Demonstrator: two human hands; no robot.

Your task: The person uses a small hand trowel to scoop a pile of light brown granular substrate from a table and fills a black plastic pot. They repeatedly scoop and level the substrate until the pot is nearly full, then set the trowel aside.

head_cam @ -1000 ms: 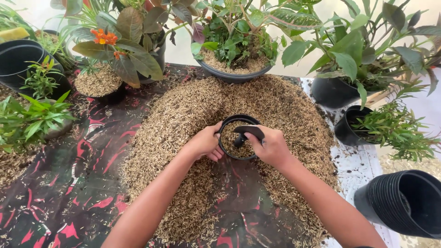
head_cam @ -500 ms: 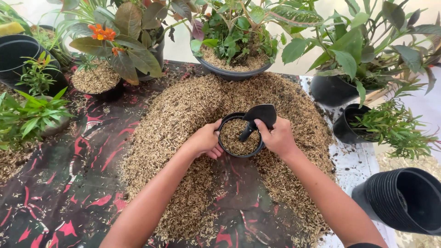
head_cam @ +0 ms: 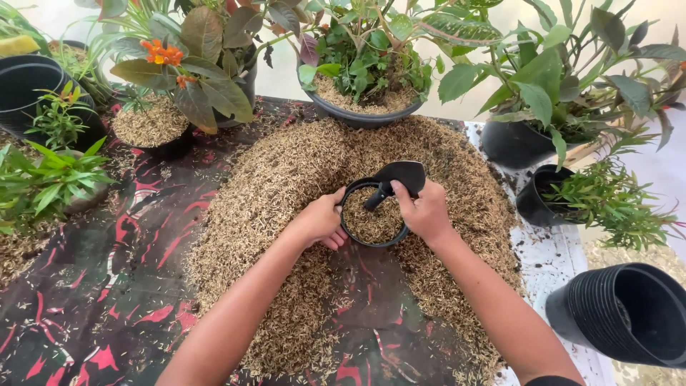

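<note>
Left hand (head_cam: 319,221) grips the near-left rim of a small black pot (head_cam: 373,214), fingers curled shut on the rim. The pot sits upright in the middle of a big heap of husk mix (head_cam: 286,186), partly filled with the same mix. Right hand (head_cam: 426,212) is at the pot's right rim, fingers closed around the handle of a black scoop (head_cam: 401,176); the scoop blade is up above the pot's far edge, its handle slanting down into the pot.

The heap lies on a counter covered with a dark sheet with red-pink marks (head_cam: 93,300); loose husks are scattered over the sheet.

Around:
- Wide dark pot of green plants (head_cam: 364,107), right behind the heap, touching its far edge.
- Plant with an orange flower and big bronze leaves (head_cam: 193,64), back left, beside a pot topped with husk (head_cam: 148,127).
- Empty black pot (head_cam: 28,86), far left, with small leafy seedlings (head_cam: 43,186) in front of it.
- Large-leaf plant in a black pot (head_cam: 511,143), back right.
- Small black pot with a fine-leaf shrub (head_cam: 536,200), just right of the heap, close to the right forearm.
- Stack of nested black pots lying on its side (head_cam: 629,314), near right corner, well apart from the hands.

Nothing lies between the hands and the pot; the plants crowd only the far and side edges.
</note>
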